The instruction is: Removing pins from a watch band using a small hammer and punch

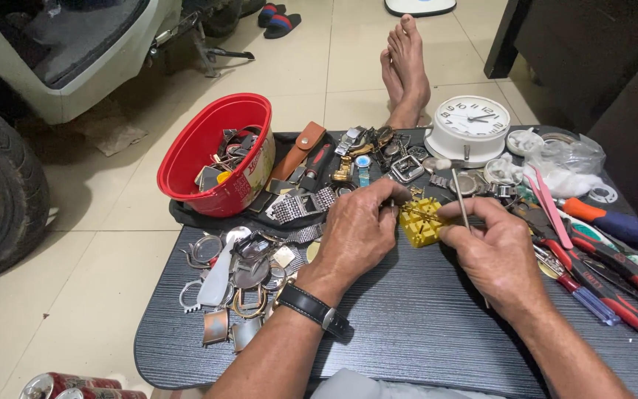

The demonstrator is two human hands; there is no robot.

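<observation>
**Both hands closing on a yellow block at the middle of the dark table**

I am watching from the head camera as the left hand (pixel 357 225) is curling its fingers inward, thumb and forefinger pinched nearly closed on a thin metal piece at the left edge of the yellow slotted block (pixel 420 222). The right hand (pixel 495 251) is gripping a slim metal pin tool (pixel 461 198) between thumb and forefinger, fingers drawn tight around it, the shaft standing almost upright just beside the block's right edge. Whether its lower tip is touching the block I cannot tell.

The block is sitting on the dark wood-grain table (pixel 407 325), between the two hands. A black-strapped wristwatch (pixel 311 305) is circling the left wrist. Loose watch cases and band parts (pixel 241 270) are lying to the left of that hand. A red plastic bowl (pixel 212 151) of parts is standing at the table's far left corner, a white round clock (pixel 470 125) is standing beyond the block, and red-handled screwdrivers (pixel 607 277) are lying to the right.
</observation>
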